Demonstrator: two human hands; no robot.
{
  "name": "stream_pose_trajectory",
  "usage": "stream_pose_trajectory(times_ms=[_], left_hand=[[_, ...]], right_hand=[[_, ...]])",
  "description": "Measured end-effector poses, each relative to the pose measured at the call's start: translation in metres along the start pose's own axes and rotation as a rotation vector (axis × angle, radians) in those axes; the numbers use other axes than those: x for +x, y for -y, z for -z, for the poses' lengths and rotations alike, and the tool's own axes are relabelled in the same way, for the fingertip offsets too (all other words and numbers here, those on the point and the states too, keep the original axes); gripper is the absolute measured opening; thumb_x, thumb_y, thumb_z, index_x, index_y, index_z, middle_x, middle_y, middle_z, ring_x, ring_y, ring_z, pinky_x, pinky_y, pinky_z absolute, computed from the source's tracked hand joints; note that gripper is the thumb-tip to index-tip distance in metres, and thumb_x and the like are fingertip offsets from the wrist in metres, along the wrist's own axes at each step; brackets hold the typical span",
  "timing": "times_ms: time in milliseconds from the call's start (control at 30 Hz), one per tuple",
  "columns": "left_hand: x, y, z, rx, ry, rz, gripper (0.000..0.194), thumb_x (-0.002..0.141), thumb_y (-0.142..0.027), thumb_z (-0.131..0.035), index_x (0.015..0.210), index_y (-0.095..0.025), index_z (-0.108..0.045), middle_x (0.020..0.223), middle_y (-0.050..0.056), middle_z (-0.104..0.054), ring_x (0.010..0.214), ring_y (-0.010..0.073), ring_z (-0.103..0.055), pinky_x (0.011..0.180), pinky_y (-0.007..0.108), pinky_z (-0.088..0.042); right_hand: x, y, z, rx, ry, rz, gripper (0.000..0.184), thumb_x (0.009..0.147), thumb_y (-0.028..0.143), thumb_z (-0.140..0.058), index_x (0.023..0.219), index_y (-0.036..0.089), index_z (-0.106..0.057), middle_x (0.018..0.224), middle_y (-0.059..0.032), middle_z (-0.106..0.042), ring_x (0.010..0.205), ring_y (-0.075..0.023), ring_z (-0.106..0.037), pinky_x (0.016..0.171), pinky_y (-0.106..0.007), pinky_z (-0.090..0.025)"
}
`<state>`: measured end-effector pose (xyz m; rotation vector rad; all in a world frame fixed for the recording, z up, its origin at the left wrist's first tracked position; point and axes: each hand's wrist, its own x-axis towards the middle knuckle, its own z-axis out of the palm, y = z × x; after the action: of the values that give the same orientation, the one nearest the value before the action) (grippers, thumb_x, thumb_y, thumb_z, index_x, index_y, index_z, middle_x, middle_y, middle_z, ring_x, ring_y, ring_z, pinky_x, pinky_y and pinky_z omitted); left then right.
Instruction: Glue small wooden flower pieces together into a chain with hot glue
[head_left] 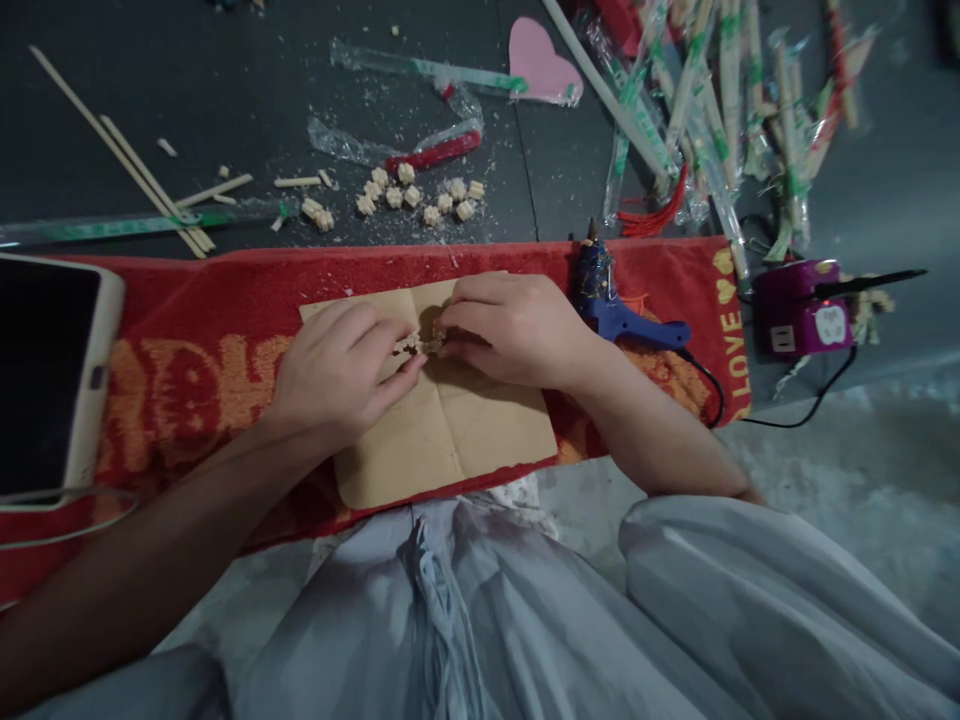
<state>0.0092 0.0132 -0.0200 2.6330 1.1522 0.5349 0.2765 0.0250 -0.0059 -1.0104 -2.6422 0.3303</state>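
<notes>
Over a creased tan sheet of card (405, 450), my left hand (337, 370) and my right hand (517, 325) meet fingertip to fingertip. A small knobbly piece of pale wood (407, 343) is pinched between the fingers of my left hand. My right fingers close on a similar small wooden piece (433, 343), partly hidden by them. Whether the two pieces are joined I cannot tell. To the right of my right hand lies a blue glue gun (637, 325), its nozzle pointing away from me.
Beneath the card is a red towel (165, 300). Beyond it are several small wooden clusters (412, 197), thin sticks (112, 140) and a pink heart (544, 62). A tablet (45, 370) lies left; wrapped stick bundles (705, 100) and a purple box with a cord (802, 310) are right.
</notes>
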Motion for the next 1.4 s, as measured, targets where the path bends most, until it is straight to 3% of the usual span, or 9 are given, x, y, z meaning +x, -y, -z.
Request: stream_pose_trajectory(times_ms=[200,533,733,1033,1400], left_hand=[[-0.004,-0.002,-0.004,0.062,-0.112,-0.018,0.033,0.12,-0.045,-0.057,0.113,-0.024,-0.08,0.1,0.007,-0.08,0.099,0.0287,-0.077,0.091,0.044,-0.063],[-0.004,-0.004,-0.002,0.007,-0.075,0.041,0.027,0.118,-0.043,-0.063,0.117,-0.024,-0.082,0.103,0.006,-0.081,0.102,0.028,-0.076,0.094,0.044,-0.063],[-0.007,0.001,-0.004,0.059,-0.165,-0.094,0.031,0.118,-0.043,-0.063,0.121,-0.019,-0.082,0.105,0.009,-0.082,0.099,0.028,-0.078,0.089,0.041,-0.064],[-0.008,0.002,0.004,0.015,-0.026,0.024,0.022,0.112,-0.04,-0.069,0.126,-0.032,-0.083,0.108,0.007,-0.082,0.108,0.0326,-0.079,0.096,0.049,-0.068],[-0.01,0.002,0.008,0.05,-0.055,0.019,0.022,0.113,-0.044,-0.069,0.125,-0.031,-0.082,0.103,0.006,-0.08,0.099,0.0306,-0.076,0.09,0.047,-0.064]], right_hand=[[-0.003,-0.001,0.005,0.037,0.026,-0.075,0.026,0.107,0.021,-0.066,0.124,0.017,-0.085,0.115,-0.0101,-0.081,0.101,-0.0232,-0.07,0.08,-0.035,-0.043],[-0.004,-0.003,0.007,0.064,0.023,-0.06,0.027,0.108,0.024,-0.065,0.126,0.019,-0.084,0.116,-0.0091,-0.08,0.099,-0.0221,-0.069,0.079,-0.034,-0.043],[-0.002,-0.001,0.004,0.043,0.024,-0.039,0.029,0.108,0.024,-0.062,0.125,0.017,-0.084,0.114,-0.0093,-0.08,0.096,-0.0212,-0.068,0.077,-0.034,-0.04],[-0.002,-0.001,0.005,0.06,0.04,-0.06,0.027,0.106,0.026,-0.066,0.124,0.018,-0.085,0.116,-0.0095,-0.081,0.098,-0.0217,-0.069,0.077,-0.034,-0.041],[-0.008,-0.005,0.014,0.083,0.02,-0.114,0.034,0.101,0.026,-0.074,0.131,0.019,-0.087,0.12,-0.0094,-0.083,0.101,-0.0226,-0.074,0.08,-0.033,-0.046]])
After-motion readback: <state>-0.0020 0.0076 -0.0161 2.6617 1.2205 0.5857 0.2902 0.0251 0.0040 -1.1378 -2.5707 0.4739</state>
